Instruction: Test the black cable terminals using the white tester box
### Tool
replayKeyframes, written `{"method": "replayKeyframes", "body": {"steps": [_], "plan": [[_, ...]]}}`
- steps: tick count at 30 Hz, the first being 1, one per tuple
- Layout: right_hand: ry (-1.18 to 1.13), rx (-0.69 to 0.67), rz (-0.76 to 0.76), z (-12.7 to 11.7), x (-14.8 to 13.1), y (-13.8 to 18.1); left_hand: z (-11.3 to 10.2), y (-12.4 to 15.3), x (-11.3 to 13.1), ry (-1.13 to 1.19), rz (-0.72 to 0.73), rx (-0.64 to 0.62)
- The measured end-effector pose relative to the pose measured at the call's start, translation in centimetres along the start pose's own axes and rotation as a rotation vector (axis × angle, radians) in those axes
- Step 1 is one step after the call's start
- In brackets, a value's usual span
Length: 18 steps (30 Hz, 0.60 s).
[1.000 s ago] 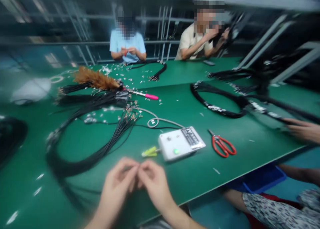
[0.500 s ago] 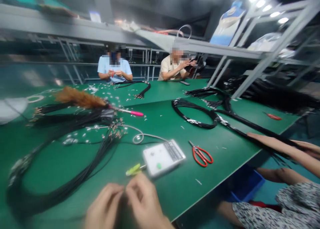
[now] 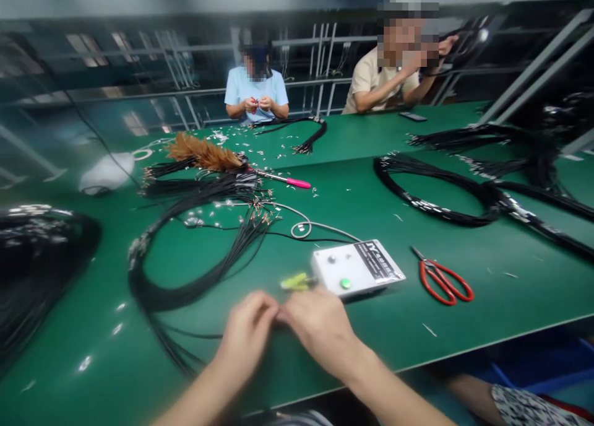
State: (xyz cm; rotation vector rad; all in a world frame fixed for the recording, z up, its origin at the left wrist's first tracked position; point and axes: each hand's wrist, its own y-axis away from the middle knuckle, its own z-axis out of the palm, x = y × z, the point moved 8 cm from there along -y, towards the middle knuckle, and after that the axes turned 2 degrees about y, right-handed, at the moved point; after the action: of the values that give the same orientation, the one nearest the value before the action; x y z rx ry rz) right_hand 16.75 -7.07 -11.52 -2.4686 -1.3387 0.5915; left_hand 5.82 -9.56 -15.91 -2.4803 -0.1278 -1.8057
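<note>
Just in front of the white tester box [image 3: 346,266] on the green worktop [image 3: 403,327], the left hand [image 3: 248,330] and right hand [image 3: 320,321] meet at the fingertips, bent in a pinch; blur hides what, if anything, they grip. Left of the box lies the looped black cable bundle [image 3: 160,299], one strand running toward the left hand. A yellow-green clip [image 3: 296,282] sits just beside the box's left end; red-handled snips [image 3: 429,266] lie near its right.

The white box [image 3: 330,274] lies face-up on the bench [image 3: 510,302], a dark label [image 3: 378,260] across one end and a green button [image 3: 345,283] on top. A yellow-green clip [image 3: 296,282] sits just beside its left end. Farther left, the black cable bundle [image 3: 169,299] curves into a loop, copper-coloured tips [image 3: 262,212] fanned.
</note>
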Motion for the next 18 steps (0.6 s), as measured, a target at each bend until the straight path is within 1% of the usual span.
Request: {"method": "replayKeyframes", "body": {"steps": [3,5,7,9,12,15,18], "plan": [[0.028,-0.014,-0.074,-0.2,0.1,0.1,0.3,0.4,1.2,-0.172,0.173,-0.043],[0.030,-0.005,-0.076,-0.8,0.7,0.3,0.3,0.4,1.2,-0.191,0.196,-0.044],[0.053,0.016,-0.037,-1.4,1.8,0.4,-0.3,-0.1,0.6,-0.170,0.147,0.007],[0.117,0.015,0.012,-1.7,3.2,0.1,-0.8,-0.7,-0.1,-0.124,0.065,0.061],[0.238,-0.065,0.014,-0.7,4.5,-0.3,-1.0,-1.8,-0.9,-0.060,-0.027,0.080],[0.308,-0.118,-0.011,0.4,4.9,-0.6,-0.7,-2.6,-1.2,-0.023,-0.053,0.078],[0.343,-0.125,-0.025,0.8,4.9,-0.7,-0.4,-3.0,-1.4,-0.018,-0.061,0.083]]}}
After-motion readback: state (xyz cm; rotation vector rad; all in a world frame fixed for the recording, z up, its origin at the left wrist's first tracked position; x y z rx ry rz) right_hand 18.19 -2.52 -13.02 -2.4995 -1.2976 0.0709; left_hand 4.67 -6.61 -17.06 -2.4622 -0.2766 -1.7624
